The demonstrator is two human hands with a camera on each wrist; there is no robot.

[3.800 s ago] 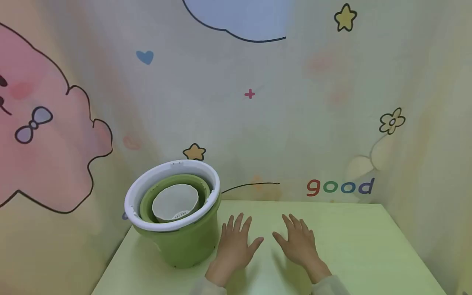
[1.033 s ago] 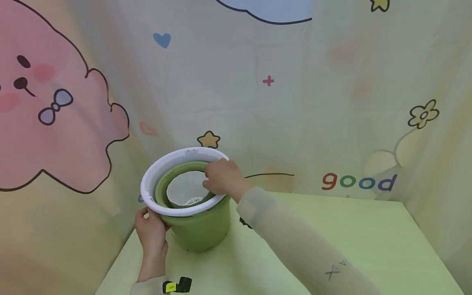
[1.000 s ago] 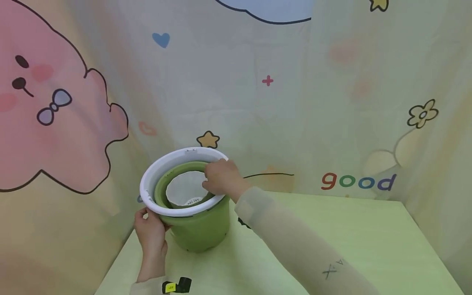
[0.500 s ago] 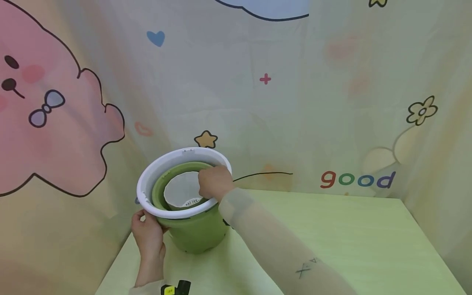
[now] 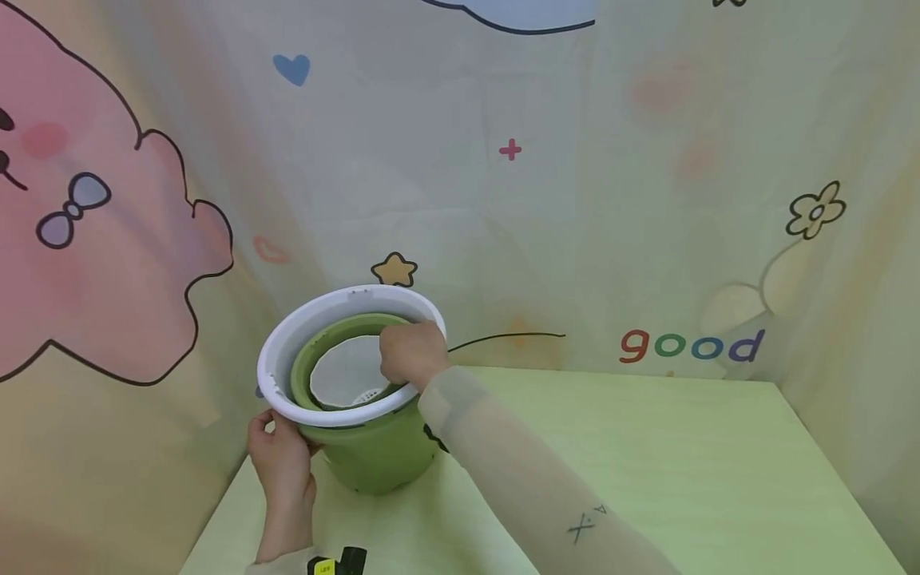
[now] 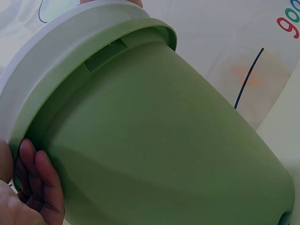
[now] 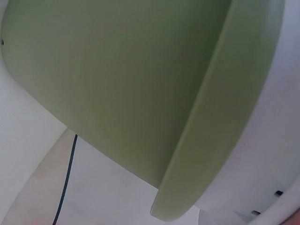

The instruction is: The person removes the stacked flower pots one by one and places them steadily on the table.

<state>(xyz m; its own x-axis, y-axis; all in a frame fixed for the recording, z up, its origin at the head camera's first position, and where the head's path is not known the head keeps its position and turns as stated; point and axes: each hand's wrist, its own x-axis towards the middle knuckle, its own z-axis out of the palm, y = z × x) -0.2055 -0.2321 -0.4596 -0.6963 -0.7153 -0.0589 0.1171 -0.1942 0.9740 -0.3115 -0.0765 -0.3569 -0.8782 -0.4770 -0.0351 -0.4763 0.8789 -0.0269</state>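
A nest of flowerpots stands at the left of the table: a large green flowerpot (image 5: 377, 459) topped by a wide white rim (image 5: 271, 383), a middle green pot (image 5: 305, 359) within it, and a small white-lined flowerpot (image 5: 343, 371) with a perforated bottom innermost. My left hand (image 5: 283, 461) grips the large pot at its near left edge; in the left wrist view its fingers (image 6: 46, 180) hook under the green lip. My right hand (image 5: 413, 351) reaches over the right side of the white rim and pinches the small pot's edge, its fingertips hidden inside.
The pale green table (image 5: 647, 455) extends to the right of the pots. Behind it hangs a printed curtain (image 5: 561, 200), which also lines the left side close to the pots. My right sleeve (image 5: 525, 479) crosses above the table's front part.
Both hands have come from over the table to the pots. Within the last second my right hand has moved from the white rim's right side slightly inward and down to the small pot's edge.
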